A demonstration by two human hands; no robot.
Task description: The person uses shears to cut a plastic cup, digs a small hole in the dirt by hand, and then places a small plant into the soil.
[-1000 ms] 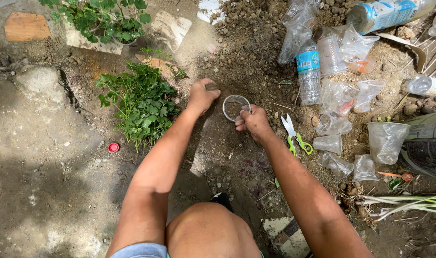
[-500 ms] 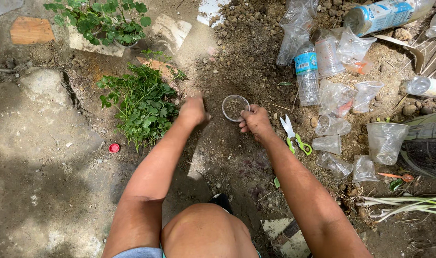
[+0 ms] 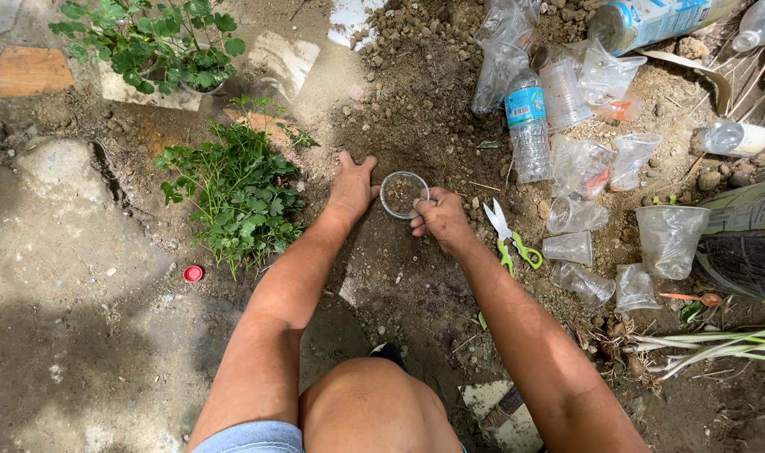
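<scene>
Fingers of our right hand (image 3: 439, 220) curl around the rim of the clear plastic cup (image 3: 403, 194), which sits on the bare dirt, soil inside it. Our left hand (image 3: 352, 186) lies flat and spread on the earth beside it, holding nothing. We judge this cup thin, light and crushable, so we'd grip the rim gently.

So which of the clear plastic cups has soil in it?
The clear cup gripped by the right hand, beside the left hand. The cups lying right of the scissors look empty.
</scene>
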